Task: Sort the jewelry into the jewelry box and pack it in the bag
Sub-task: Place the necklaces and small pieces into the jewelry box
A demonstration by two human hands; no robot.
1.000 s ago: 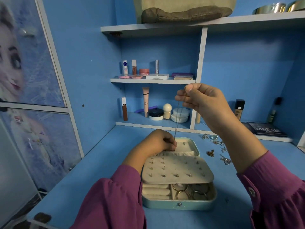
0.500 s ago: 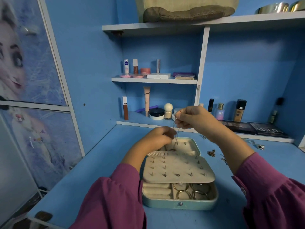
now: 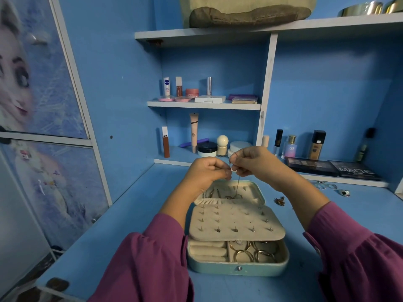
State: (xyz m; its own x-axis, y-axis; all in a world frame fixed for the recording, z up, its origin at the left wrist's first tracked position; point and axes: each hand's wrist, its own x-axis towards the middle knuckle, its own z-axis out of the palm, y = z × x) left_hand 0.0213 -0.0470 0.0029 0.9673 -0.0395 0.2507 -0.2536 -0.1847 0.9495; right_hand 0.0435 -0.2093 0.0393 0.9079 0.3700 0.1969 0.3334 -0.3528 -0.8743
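Note:
A pale teal jewelry box lies open on the blue desk, its cream stud panel folded over the tray. Gold rings sit in the front compartment. A thin chain necklace hangs down into the raised lid. My left hand and my right hand meet just above the lid, and each pinches the top of the chain. A beige and brown bag rests on the top shelf.
Loose jewelry lies on the desk right of the box: a small gold piece, silver rings and a dark-stoned ring. Cosmetics and eyeshadow palettes fill the shelves behind. A cupboard door stands at the left.
My right hand has come down from shelf height to just above the lid, lowering the chain. My left hand rose from the lid to meet it and now pinches the chain too.

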